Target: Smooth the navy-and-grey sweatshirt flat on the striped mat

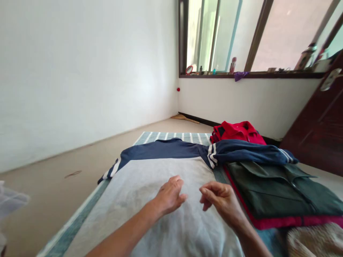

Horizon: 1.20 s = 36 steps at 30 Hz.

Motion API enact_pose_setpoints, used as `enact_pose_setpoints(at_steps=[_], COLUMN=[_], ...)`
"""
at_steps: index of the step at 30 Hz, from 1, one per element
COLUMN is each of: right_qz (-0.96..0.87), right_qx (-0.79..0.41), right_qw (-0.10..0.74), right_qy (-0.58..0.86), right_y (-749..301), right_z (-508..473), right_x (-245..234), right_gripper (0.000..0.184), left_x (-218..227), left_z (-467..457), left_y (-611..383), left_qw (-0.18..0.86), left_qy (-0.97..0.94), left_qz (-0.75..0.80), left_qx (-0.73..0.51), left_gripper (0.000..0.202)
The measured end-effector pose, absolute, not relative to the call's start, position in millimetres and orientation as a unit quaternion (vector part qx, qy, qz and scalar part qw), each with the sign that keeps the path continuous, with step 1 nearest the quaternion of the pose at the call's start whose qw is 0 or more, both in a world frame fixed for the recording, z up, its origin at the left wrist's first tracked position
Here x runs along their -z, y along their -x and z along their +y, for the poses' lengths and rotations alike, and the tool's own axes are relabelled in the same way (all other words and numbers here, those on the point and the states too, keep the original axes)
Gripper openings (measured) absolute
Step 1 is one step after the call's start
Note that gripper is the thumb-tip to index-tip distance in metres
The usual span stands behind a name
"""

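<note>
A grey and navy long-sleeved shirt lies spread out, collar at the far end, with white stripes on its sleeves. One sleeve reaches out to the left; the other lies to the right across a dark green folded jacket. My left hand is over the middle of the grey body, fingers bent and thumb apart, holding nothing. To its right, my right hand is over the same grey cloth, its fingers curled in with thumb and forefinger together. No cloth shows between them. Whether either hand touches the shirt is unclear.
Under the shirt is a blue-green striped cover. A red folded garment sits at the far right, and a beige fluffy cloth at the near right. Whitish see-through material is at the left edge. A dark red door stands right.
</note>
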State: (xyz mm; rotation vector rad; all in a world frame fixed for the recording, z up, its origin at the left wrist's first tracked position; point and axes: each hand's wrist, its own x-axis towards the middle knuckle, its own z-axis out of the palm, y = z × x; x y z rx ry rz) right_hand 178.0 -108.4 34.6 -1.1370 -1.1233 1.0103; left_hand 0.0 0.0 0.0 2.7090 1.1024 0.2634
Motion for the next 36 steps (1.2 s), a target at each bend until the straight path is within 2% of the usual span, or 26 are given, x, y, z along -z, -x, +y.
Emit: enact_pose_setpoints(at_steps=[6,13,20,27,36], right_qz=[-0.464,-0.448,-0.445,-0.431,-0.432], right_qx=[-0.409,-0.408,-0.437,-0.431,-0.413], right_qw=[0.591,0.591,0.574,0.576,0.573], right_qy=[0.518,0.533,0.531,0.545,0.561], right_y=[-198.7,-202.3,-206.3,-201.8,-197.7], right_z=[-46.1,-26.0,-23.4,-20.1,-19.3], right_x=[19.7,66.6,75.2,85.5,89.9], right_gripper=[0.051,0.054,0.052,0.055,0.053], left_x=[17.9,31.3,50.9,69.7,63.2], left_z=[59.0,144.7,202.4,205.5,212.0], left_y=[-64.4,-124.5,-157.9,-173.7,-173.3], left_qw=[0.071,0.03,0.011,0.029,0.069], left_qy=[-0.904,-0.866,-0.85,-0.865,-0.878], left_qz=[0.416,0.487,0.506,0.485,0.468], left_qx=[-0.075,-0.11,-0.148,-0.126,-0.074], left_gripper=[0.033,0.028,0.03,0.036,0.048])
